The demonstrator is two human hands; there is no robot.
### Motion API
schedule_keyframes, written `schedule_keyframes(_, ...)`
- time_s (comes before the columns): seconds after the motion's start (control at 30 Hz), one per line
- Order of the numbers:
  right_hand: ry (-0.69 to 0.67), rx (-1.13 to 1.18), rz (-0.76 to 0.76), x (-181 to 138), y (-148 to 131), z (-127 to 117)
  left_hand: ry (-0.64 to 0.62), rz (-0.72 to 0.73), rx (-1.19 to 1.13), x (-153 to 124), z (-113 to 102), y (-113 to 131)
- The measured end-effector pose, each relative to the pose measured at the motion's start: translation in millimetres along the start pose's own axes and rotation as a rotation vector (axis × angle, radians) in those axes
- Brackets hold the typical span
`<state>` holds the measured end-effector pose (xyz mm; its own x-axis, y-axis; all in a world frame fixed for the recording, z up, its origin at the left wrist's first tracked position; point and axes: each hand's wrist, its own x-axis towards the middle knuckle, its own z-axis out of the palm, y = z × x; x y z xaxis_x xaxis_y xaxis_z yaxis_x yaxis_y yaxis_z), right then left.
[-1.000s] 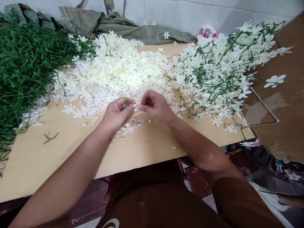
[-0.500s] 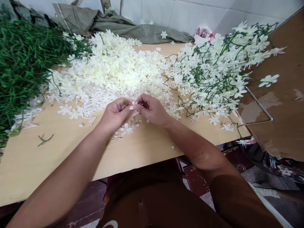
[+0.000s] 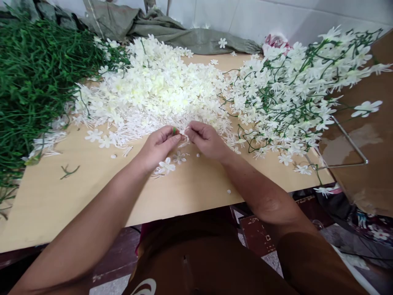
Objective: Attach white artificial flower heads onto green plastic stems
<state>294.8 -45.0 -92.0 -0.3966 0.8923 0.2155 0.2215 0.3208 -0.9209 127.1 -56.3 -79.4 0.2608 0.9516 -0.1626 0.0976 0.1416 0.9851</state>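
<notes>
My left hand is closed in a pinch on a small green stem piece. My right hand is closed too, its fingertips pinching a small white flower piece right against the left hand's fingers. Both hands meet above the light wooden table, at the near edge of a big heap of loose white artificial flowers. Two loose flowers lie just under my left wrist.
A mass of green plastic stems fills the left. Finished sprays of white flowers on green stems lie at the right. A grey-green cloth lies along the tiled wall. A brown board with a metal frame stands right.
The hands have stayed together at the heap's edge, pinching more tightly. The view has shifted slightly.
</notes>
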Motion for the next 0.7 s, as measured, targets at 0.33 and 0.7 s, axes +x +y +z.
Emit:
schedule_keyframes(0.33,-0.056,0.129,0.121,-0.1,-2.4,-6.0,-0.173,-0.003,0.084,0.1,-6.8,-5.0)
schedule_keyframes(0.7,-0.081,0.139,0.145,-1.2,-2.0,-3.6,-0.279,0.015,-0.024,1.5,-8.8,-9.7)
